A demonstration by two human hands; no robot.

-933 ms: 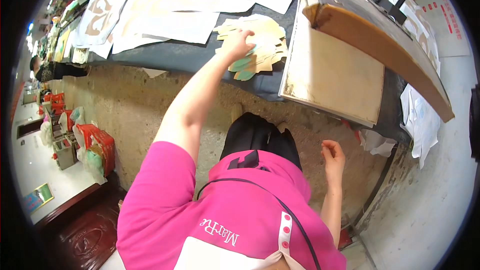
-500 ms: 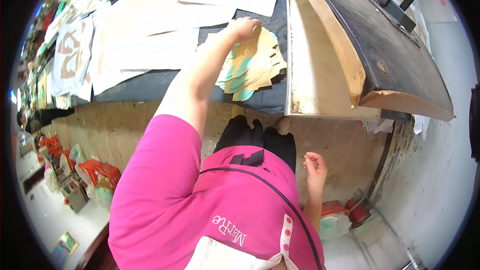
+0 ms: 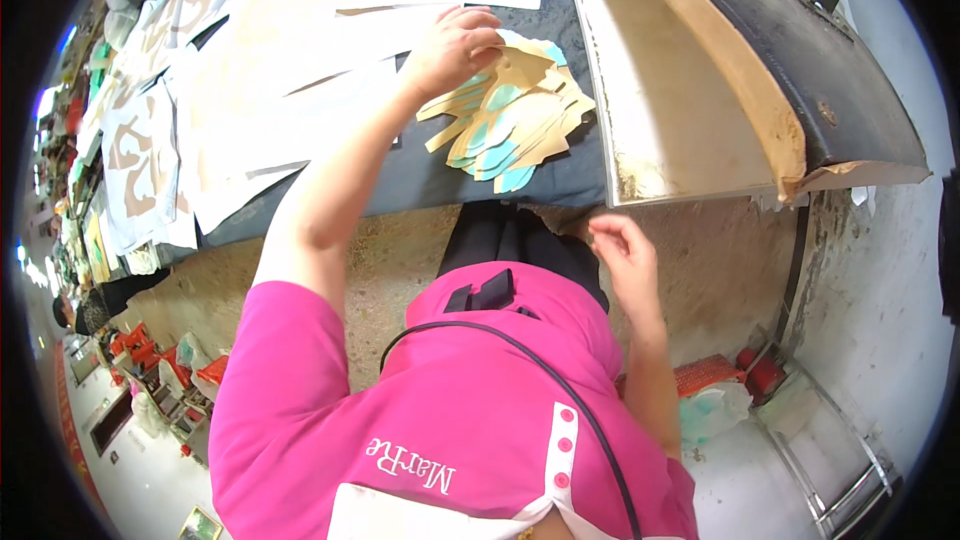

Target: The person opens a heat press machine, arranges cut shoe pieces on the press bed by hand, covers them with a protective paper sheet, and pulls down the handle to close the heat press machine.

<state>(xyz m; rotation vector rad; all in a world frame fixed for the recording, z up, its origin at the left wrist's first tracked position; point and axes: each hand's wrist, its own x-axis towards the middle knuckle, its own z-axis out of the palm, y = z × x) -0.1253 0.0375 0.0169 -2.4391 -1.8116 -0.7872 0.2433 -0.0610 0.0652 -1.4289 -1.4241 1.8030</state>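
Tan cutouts (image 3: 545, 105) lie beside left fingers (image 3: 478, 38), grip indeterminable; right fingers (image 3: 625, 228) curl loosely apart. Probable step: picking; next move requires separating one.

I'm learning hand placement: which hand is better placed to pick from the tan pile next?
Left hand, probably: it reaches over the table to the upper-left edge of the pile, while the right hand hangs short of both.

One pile of tan pieces (image 3: 520, 125), two hands — left hand (image 3: 458, 48) at the pile's edge, right hand (image 3: 630, 258) below it — and one pale board (image 3: 680, 100) to its right.
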